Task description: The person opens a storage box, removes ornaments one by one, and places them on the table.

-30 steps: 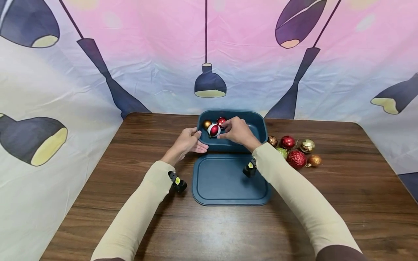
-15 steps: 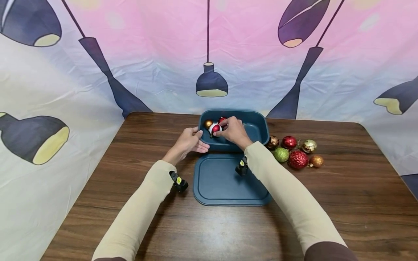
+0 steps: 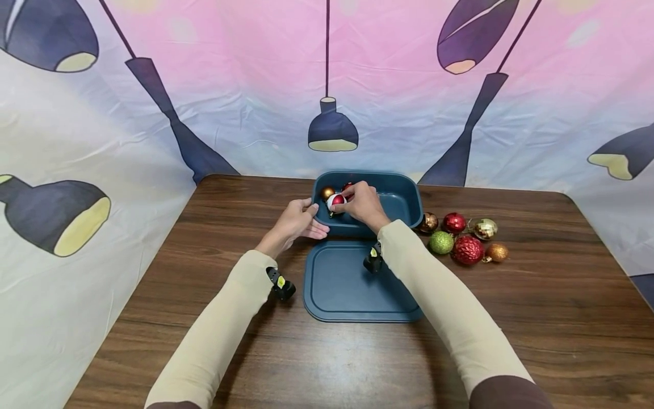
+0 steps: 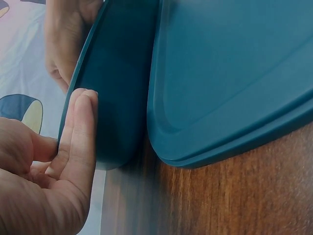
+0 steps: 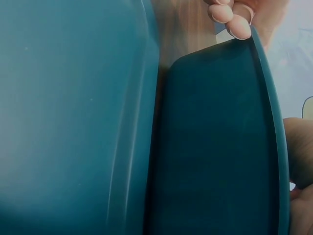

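Observation:
In the head view a dark teal box (image 3: 352, 231) stands at the back of the table. My left hand (image 3: 298, 220) holds its front left corner, thumb at the rim and fingers along the outer wall, as the left wrist view also shows. My right hand (image 3: 365, 203) reaches into the box and pinches a red and white bauble (image 3: 336, 201) between thumb and fingers. Beside that lie a gold bauble (image 3: 327, 193) and a red bauble (image 3: 348, 186), the red one partly hidden by my right hand. In the right wrist view the box wall (image 5: 220, 137) hides most of this hand.
A matching teal lid (image 3: 357, 289) lies flat in front of the box. Right of the box sit more baubles: a green one (image 3: 441, 242), a large red one (image 3: 467, 250), a gold one (image 3: 485, 229) and several others. A printed cloth (image 3: 255, 130) hangs behind the table.
My right hand has moved slightly left and closed its fingers on the red and white bauble. The left hand keeps its hold on the box corner.

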The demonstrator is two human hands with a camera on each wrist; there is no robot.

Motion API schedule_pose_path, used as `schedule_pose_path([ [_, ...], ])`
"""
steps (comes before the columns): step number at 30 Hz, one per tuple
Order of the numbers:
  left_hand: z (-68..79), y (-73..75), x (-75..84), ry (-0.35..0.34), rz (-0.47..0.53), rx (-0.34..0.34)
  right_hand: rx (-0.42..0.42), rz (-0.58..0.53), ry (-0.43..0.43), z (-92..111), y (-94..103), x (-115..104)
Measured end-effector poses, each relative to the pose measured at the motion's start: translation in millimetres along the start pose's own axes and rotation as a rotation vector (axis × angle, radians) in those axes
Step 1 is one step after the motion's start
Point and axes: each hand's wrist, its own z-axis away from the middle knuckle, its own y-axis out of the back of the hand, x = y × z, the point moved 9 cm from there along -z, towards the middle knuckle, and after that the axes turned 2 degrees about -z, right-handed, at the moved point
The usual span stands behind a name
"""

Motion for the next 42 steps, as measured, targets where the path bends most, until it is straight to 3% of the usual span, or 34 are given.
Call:
schedule_pose_path([
  [11, 0.3, 0.4, -0.6, -0.006, -0.016, 0.002, -0.038, -0.002, -0.027, -1, 0.6, 4],
  [19, 1.7, -0.1, 0.8, -0.026, -0.032, -0.003, -0.067, 0.007, -0.021, 3, 11.7, -1],
  [29, 0.7, -0.5, 0.2, -0.016, -0.027, -0.002, -0.076, -0.006, -0.019, 9, 36.1, -10],
  [42, 1.5, -1.2, 1.7, -0.027, -0.029, 0.007, -0.059, -0.029, 0.034, 29, 84.7, -18],
])
